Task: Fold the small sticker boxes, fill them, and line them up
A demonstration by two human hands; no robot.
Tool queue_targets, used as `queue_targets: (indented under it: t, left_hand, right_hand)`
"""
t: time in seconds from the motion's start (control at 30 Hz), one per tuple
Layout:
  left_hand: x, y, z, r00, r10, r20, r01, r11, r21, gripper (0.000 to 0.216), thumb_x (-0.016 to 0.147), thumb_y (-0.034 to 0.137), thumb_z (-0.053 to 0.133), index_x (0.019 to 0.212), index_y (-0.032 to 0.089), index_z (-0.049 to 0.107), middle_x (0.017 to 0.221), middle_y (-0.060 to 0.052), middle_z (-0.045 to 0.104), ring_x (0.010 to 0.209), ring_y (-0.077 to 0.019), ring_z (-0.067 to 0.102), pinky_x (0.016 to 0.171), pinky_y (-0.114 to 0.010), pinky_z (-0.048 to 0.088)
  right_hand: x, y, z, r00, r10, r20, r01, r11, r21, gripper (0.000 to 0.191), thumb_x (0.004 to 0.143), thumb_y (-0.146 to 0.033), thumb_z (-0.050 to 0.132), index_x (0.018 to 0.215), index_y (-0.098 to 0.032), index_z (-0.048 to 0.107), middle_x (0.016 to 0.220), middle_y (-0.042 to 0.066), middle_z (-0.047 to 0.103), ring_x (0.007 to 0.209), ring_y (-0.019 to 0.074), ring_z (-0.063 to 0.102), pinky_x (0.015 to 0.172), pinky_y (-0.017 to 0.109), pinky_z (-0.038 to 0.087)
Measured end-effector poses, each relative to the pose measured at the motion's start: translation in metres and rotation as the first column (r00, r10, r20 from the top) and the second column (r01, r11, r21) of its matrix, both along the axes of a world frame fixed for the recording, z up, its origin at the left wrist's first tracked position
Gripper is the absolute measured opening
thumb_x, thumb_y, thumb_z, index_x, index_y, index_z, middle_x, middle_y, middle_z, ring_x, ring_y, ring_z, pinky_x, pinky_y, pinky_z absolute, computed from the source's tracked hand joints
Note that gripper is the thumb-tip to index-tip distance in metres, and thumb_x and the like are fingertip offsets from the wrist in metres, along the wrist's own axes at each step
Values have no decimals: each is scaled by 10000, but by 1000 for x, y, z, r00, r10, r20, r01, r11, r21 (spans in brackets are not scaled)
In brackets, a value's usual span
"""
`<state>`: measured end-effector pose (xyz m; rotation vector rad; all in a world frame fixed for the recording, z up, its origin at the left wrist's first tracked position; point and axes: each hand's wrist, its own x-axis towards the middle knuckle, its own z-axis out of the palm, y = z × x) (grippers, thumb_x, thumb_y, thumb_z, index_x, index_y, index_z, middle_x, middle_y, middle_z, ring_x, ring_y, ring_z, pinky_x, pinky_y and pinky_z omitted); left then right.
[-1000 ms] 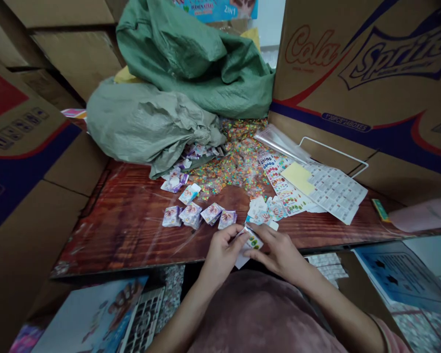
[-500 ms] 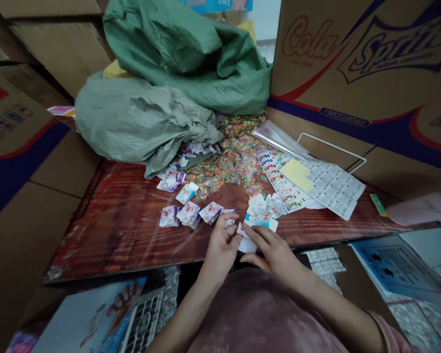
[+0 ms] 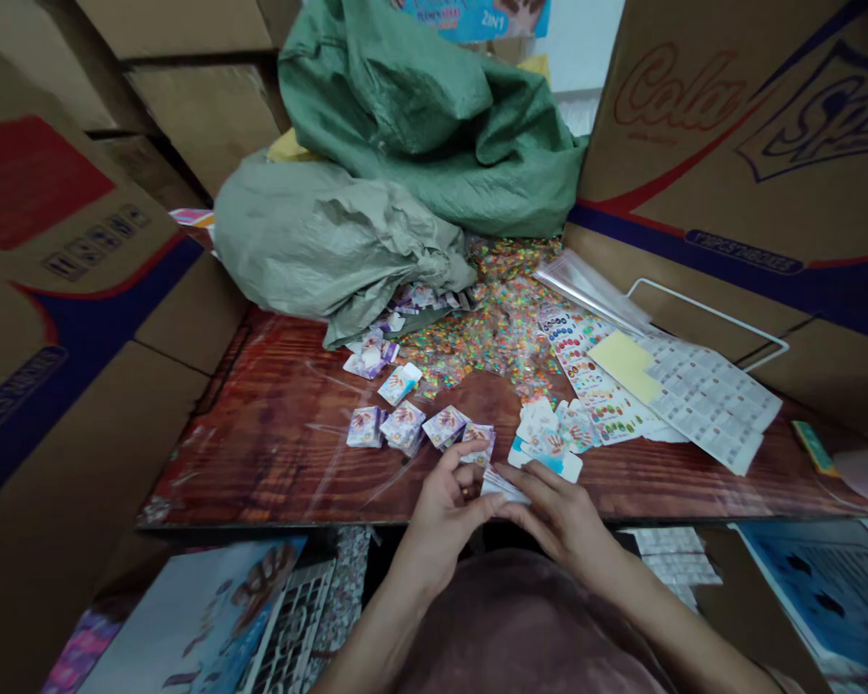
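Near the table's front edge, my left hand (image 3: 441, 516) and my right hand (image 3: 570, 513) meet around a small white folded paper or card piece (image 3: 504, 485) with fine lines on it. Fingers of both hands pinch it; whether it is one piece or a thin stack, I cannot tell. Just beyond my left fingers lies a small purple-and-white box (image 3: 479, 440). Several similar stacks of boxes (image 3: 403, 424) stand in a row to its left. Flat blue-and-white cartons (image 3: 546, 439) lie beyond my right fingers.
Small bags of coloured bits (image 3: 499, 318) cover the table's middle. A grey-green sack (image 3: 318, 241) spills boxes at the left; a green sack (image 3: 434, 125) lies behind. Sticker sheets (image 3: 597, 386) and a printed sheet (image 3: 716, 395) lie right. Large cartons (image 3: 694, 173) flank the table (image 3: 260, 472).
The view has shifted, so the table sits further right in the picture. My fingers have changed their hold on the white piece, which now shows a lined side instead of a plain flap.
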<state>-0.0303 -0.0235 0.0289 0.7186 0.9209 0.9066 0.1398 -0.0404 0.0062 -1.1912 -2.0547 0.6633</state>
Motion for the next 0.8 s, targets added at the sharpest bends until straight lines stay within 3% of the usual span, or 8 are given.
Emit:
queue_targets:
  t: [0.13,0.23,0.37,0.5,0.57,0.7,0.8]
  left_hand:
    - [-5,1,-4,999,-13,-41,14,1000,22,523,646,239,796,1118,192,576,803,2,632,767,-120,597,748,-241,471]
    - [-7,5,-8,981,-86,-176,102,991,85,414,666,311,773,1024,155,634,738,6,578,657,-107,553,611,-227,468]
    - [-11,10,-7,953,-170,-250,199,975,97,336,734,359,705,983,145,634,654,29,531,534,-86,502,480,-203,420]
    - [-14,10,-1,938,-125,-324,200,957,209,231,784,341,668,906,146,654,803,-21,613,703,-100,568,626,-199,465]
    - [-14,10,1,939,-104,-328,177,963,201,247,788,369,657,884,141,641,771,-15,609,662,-92,561,590,-187,456]
    - [-12,10,1,945,-56,-321,95,990,107,310,774,433,645,870,143,596,649,21,581,491,-67,500,458,-170,407]
    - [-10,10,-2,941,-13,-339,63,988,139,316,779,446,639,870,146,595,645,16,594,506,-77,525,457,-168,418]
  right_hand:
    - [-1,1,-7,1000,-9,10,8,996,87,299,968,-284,416,1208,-219,582,987,99,697,903,208,673,785,327,558]
    - [-2,1,-10,999,-11,-48,15,997,73,272,967,-269,400,1126,-221,616,934,88,711,876,204,683,786,317,554]
    - [-4,1,-7,978,-8,-208,-31,983,-183,278,960,-339,413,1035,-186,632,739,49,676,626,153,653,593,238,528]
    - [-7,2,-3,914,-111,-389,-105,864,-492,344,944,-429,434,962,-150,635,588,-10,570,447,101,529,446,199,447]
    - [-10,4,-1,886,-136,-444,-135,840,-526,357,917,-463,476,981,-147,630,638,0,580,506,107,546,465,199,462]
    - [-15,9,0,864,-144,-483,-133,860,-493,382,836,-478,606,1063,-171,600,798,20,625,623,114,569,528,200,486]
    - [-17,12,-1,863,-178,-472,-106,850,-515,365,854,-470,587,1068,-175,592,766,8,618,603,106,558,520,197,479]
